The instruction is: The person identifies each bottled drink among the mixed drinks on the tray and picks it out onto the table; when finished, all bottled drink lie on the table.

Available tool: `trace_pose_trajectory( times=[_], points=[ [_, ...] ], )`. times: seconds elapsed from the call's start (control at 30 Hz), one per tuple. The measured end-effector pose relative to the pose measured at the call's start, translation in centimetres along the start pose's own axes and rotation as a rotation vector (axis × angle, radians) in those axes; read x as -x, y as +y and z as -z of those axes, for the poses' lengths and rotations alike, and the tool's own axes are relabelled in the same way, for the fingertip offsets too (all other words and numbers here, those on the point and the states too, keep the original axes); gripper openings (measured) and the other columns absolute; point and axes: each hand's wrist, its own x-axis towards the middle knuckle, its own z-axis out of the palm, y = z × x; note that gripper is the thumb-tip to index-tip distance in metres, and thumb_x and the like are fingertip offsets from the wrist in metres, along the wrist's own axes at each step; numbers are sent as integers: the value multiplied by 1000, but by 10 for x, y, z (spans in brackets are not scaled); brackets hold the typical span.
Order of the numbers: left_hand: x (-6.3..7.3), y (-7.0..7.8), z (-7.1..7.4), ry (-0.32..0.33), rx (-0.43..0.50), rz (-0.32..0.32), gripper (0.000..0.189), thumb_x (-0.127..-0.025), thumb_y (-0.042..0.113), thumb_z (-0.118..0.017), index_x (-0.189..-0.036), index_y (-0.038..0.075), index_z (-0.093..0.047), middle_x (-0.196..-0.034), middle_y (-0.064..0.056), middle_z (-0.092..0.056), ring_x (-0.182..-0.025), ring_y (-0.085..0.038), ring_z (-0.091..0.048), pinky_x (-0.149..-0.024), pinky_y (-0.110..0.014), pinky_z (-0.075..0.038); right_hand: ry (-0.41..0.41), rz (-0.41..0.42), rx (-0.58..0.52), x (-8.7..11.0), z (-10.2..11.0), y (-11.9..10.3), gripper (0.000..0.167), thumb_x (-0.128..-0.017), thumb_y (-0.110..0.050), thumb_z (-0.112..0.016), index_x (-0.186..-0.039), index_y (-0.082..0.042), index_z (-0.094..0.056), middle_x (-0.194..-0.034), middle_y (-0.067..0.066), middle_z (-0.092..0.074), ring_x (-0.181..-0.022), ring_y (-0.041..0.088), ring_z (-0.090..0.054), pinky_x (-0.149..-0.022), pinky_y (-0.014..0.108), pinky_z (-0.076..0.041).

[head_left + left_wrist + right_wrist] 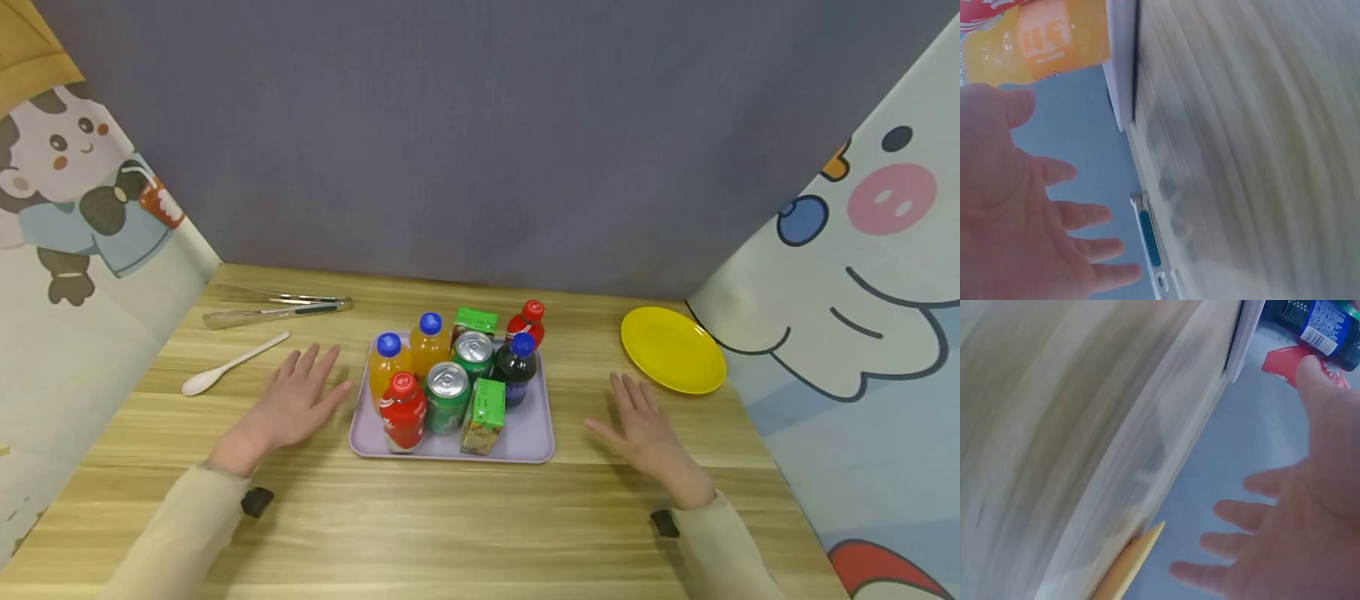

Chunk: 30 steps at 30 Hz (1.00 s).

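My left hand (288,404) is spread out left of the lilac tray (517,448), holding nothing; the left wrist view shows its fingers fairly straight. To the tray's right, my right hand (645,433) also has its fingers extended around nothing. Crowded on the tray are orange drink bottles (389,367) with blue caps, a red bottle (404,414) in front, and another red bottle (525,323) at the back right. Beside them stand green cans (447,398), a green-topped drink carton (483,417), a second carton (475,320) behind, and a dark bottle (516,369) with a blue cap.
Metal tongs (277,310) lie at the back left of the wooden table (450,533). A white spoon (232,367) lies in front of them, near my left hand. A yellow plate (672,350) sits at the back right, beyond my right hand. A grey partition (465,150) rises behind.
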Motion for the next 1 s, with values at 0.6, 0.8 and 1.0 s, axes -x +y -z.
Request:
trace_pose_trajectory(
  times=[0.6,0.8,1.0],
  points=[
    [-7,16,-8,-1,547,135,62,-92,26,-62,-139,-9,-40,-121,-29,-56,-84,-29,-67,-67,-37,-55,253,140,-456,-44,2,-42,60,-87,-22,-71,-136,0,-45,-131,21,-52,-103,35,-60,-82,52,-50],
    [-10,22,-14,-52,714,209,59,-90,13,-64,-137,-14,-39,-118,-32,-55,-72,-25,-67,-62,-35,-56,274,172,-614,-50,2,-65,51,-84,-24,-74,-128,-5,-55,-120,12,-61,-99,29,-62,-80,51,-51],
    [-9,24,-21,-57,782,230,55,-88,3,-64,-134,-16,-41,-114,-32,-57,-80,-28,-66,-64,-35,-56,277,180,-692,-53,3,-81,53,-83,-21,-76,-128,-3,-55,-121,14,-61,-101,31,-61,-80,49,-52]
  ],
)
